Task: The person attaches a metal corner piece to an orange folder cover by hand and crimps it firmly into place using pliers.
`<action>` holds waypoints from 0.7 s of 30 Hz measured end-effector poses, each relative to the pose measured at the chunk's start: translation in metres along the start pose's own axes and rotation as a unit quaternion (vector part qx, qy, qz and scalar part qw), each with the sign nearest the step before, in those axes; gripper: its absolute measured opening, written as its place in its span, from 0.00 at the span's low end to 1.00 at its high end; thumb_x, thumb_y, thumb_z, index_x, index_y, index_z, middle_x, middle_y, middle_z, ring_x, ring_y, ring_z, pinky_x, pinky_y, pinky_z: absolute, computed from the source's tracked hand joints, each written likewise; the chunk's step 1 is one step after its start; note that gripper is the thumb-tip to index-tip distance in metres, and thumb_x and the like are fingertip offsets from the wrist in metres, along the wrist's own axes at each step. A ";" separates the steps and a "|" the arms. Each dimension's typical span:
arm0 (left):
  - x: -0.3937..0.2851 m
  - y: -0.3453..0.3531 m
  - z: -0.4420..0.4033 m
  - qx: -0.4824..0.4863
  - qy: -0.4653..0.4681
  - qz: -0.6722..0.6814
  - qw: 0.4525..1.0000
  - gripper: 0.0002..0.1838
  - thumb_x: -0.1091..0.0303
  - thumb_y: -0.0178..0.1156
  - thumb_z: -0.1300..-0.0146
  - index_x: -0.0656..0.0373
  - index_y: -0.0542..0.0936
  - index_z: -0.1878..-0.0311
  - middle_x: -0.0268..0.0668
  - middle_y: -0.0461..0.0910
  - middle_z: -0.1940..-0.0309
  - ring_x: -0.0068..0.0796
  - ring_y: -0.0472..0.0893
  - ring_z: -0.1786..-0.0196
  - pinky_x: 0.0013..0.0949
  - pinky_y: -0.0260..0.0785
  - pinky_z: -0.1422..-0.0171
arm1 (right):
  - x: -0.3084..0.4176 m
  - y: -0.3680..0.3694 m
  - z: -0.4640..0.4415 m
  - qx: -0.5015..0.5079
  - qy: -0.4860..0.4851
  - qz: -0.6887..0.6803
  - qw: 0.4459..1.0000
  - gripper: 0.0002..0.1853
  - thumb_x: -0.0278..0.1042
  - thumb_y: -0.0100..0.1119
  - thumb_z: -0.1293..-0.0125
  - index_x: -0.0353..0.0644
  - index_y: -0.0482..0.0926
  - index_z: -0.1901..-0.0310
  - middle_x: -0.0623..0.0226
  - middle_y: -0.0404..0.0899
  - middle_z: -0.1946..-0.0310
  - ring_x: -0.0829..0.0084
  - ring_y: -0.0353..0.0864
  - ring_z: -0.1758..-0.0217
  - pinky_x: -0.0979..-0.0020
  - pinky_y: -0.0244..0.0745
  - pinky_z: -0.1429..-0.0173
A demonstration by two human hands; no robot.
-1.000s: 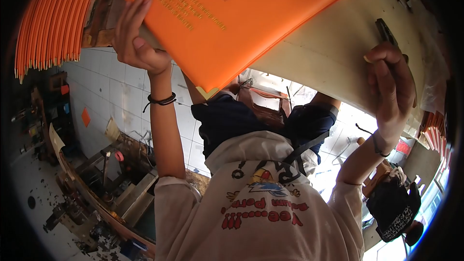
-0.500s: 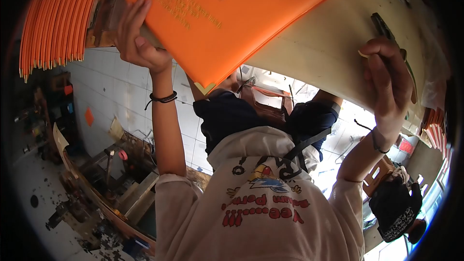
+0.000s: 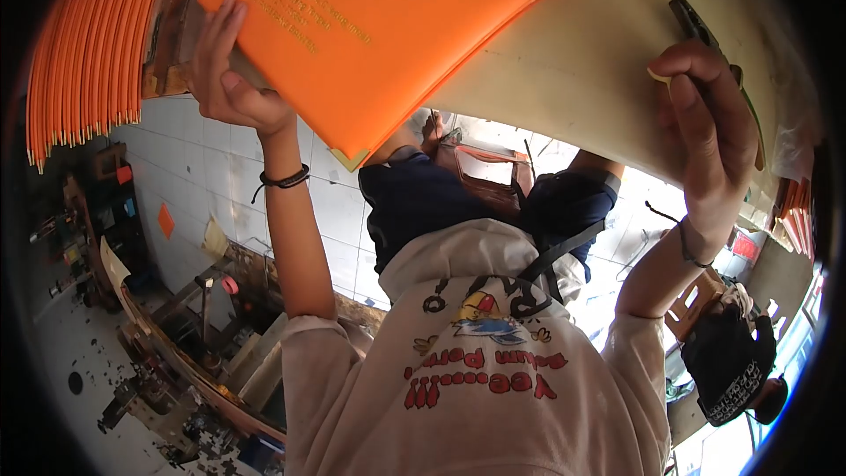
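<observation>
An orange folder (image 3: 352, 44) with gold lettering lies at an angle over the pale table; a gold metal corner (image 3: 350, 159) caps its nearest corner. My left hand (image 3: 233, 75) grips the folder's left edge, with fingertips on the cover. At the right, my right hand (image 3: 709, 123) pinches a small gold piece (image 3: 658, 77) between thumb and forefinger, above the table. Just beyond that hand, pliers (image 3: 693, 22) with dark jaws rest on the tabletop, their handles partly hidden by my fingers.
A row of orange folders (image 3: 97, 44) stands at the upper left. The pale table's front edge (image 3: 564, 137) runs above my knees. Small dark pieces lie at its far right. Another person in black (image 3: 727, 353) is at the lower right; machinery (image 3: 211, 353) stands lower left.
The orange folder and my left hand have shifted left in view. My right hand keeps its pinch on the small gold piece and shows it slightly farther left.
</observation>
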State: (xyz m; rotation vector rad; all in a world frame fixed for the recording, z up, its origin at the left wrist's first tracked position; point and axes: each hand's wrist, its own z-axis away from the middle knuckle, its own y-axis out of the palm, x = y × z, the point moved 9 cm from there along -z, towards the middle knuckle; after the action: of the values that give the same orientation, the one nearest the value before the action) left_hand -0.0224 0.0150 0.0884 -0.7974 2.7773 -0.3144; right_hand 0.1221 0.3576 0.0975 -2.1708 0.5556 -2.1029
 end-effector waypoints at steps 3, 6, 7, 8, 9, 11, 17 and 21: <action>0.000 0.000 0.000 -0.006 0.008 -0.004 1.000 0.30 0.58 0.36 0.36 0.64 0.88 0.55 0.43 0.89 0.55 0.44 0.87 0.46 0.49 0.75 0.33 | -0.001 -0.003 0.000 -0.004 0.010 0.010 1.000 0.10 0.30 0.51 0.25 0.32 0.78 0.52 0.71 0.76 0.57 0.85 0.65 0.65 0.81 0.61 0.57; 0.000 0.001 -0.003 -0.001 0.026 -0.010 1.000 0.30 0.59 0.36 0.37 0.64 0.88 0.54 0.43 0.89 0.55 0.44 0.87 0.46 0.49 0.75 0.33 | -0.004 -0.003 0.000 -0.006 0.007 -0.005 1.000 0.10 0.30 0.51 0.25 0.32 0.78 0.51 0.71 0.75 0.57 0.85 0.64 0.65 0.81 0.61 0.57; 0.000 0.001 -0.002 0.004 0.030 -0.019 0.999 0.30 0.59 0.36 0.37 0.64 0.88 0.54 0.42 0.89 0.55 0.44 0.87 0.46 0.48 0.75 0.33 | -0.004 -0.003 0.000 -0.006 0.008 -0.012 1.000 0.10 0.30 0.51 0.25 0.32 0.78 0.51 0.71 0.75 0.58 0.85 0.64 0.65 0.81 0.61 0.57; -0.001 0.001 -0.001 0.009 0.033 -0.028 0.999 0.30 0.59 0.36 0.37 0.64 0.88 0.54 0.42 0.89 0.55 0.44 0.87 0.47 0.48 0.75 0.33 | -0.002 -0.001 0.000 -0.008 0.011 -0.019 1.000 0.10 0.30 0.52 0.25 0.32 0.79 0.51 0.71 0.76 0.58 0.85 0.64 0.65 0.81 0.61 0.57; -0.001 0.002 -0.002 0.009 0.026 -0.022 0.999 0.30 0.59 0.36 0.37 0.64 0.88 0.54 0.42 0.89 0.55 0.44 0.87 0.47 0.48 0.75 0.33 | -0.002 0.000 0.000 -0.008 0.012 -0.019 1.000 0.11 0.30 0.52 0.25 0.33 0.79 0.51 0.72 0.76 0.58 0.85 0.64 0.65 0.81 0.61 0.58; -0.002 0.001 -0.002 0.008 0.009 -0.011 1.000 0.30 0.59 0.36 0.36 0.64 0.88 0.54 0.42 0.89 0.55 0.44 0.87 0.47 0.48 0.75 0.33 | 0.000 0.000 0.001 -0.007 0.011 -0.013 1.000 0.11 0.30 0.52 0.25 0.33 0.79 0.50 0.72 0.76 0.58 0.85 0.64 0.65 0.81 0.61 0.58; 0.000 0.002 0.000 0.001 0.029 -0.017 0.999 0.29 0.59 0.36 0.37 0.64 0.88 0.55 0.43 0.89 0.55 0.43 0.87 0.47 0.48 0.74 0.32 | -0.001 0.001 0.001 0.001 -0.015 -0.006 1.000 0.11 0.32 0.52 0.24 0.34 0.79 0.51 0.72 0.77 0.58 0.85 0.65 0.65 0.81 0.61 0.58; -0.001 0.001 -0.002 0.010 0.014 -0.016 1.000 0.30 0.59 0.36 0.36 0.65 0.87 0.55 0.44 0.89 0.54 0.44 0.87 0.47 0.50 0.74 0.32 | 0.003 0.002 0.001 -0.001 -0.031 0.002 1.000 0.11 0.32 0.52 0.25 0.34 0.79 0.51 0.72 0.77 0.57 0.84 0.66 0.64 0.81 0.62 0.58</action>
State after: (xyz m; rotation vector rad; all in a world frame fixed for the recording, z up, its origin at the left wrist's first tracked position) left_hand -0.0225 0.0168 0.0902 -0.8408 2.7858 -0.3615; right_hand 0.1226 0.3549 0.0998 -2.2250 0.5557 -2.0267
